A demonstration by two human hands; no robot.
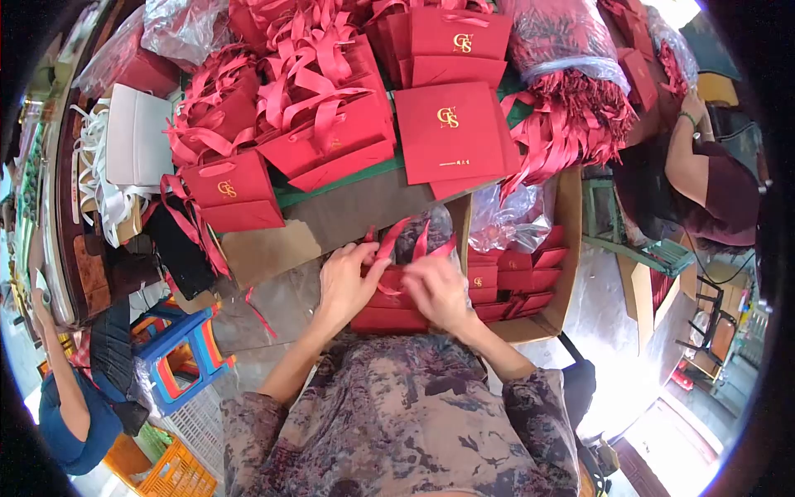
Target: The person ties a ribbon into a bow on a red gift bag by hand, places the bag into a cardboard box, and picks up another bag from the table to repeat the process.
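Observation:
A red paper bag (385, 319) lies on my lap below the table edge, with red ribbon handles (393, 240) rising from its top. My left hand (349, 277) pinches a ribbon at the bag's left side, thumb and fingers together. At the right side my right hand (437, 290) is over the bag near the other ribbon, its fingers curled and blurred, so what they hold is unclear. Just ahead, a flat red bag with gold letters (448, 124) rests on the table.
Red bags (327, 137) with ribbons cover the table (352, 203). A cardboard box (567, 286) of red bags stands at my right. Stacked stools (186, 356) and an orange crate (178, 472) are at left. Co-workers sit at left (74, 414) and right (696, 178).

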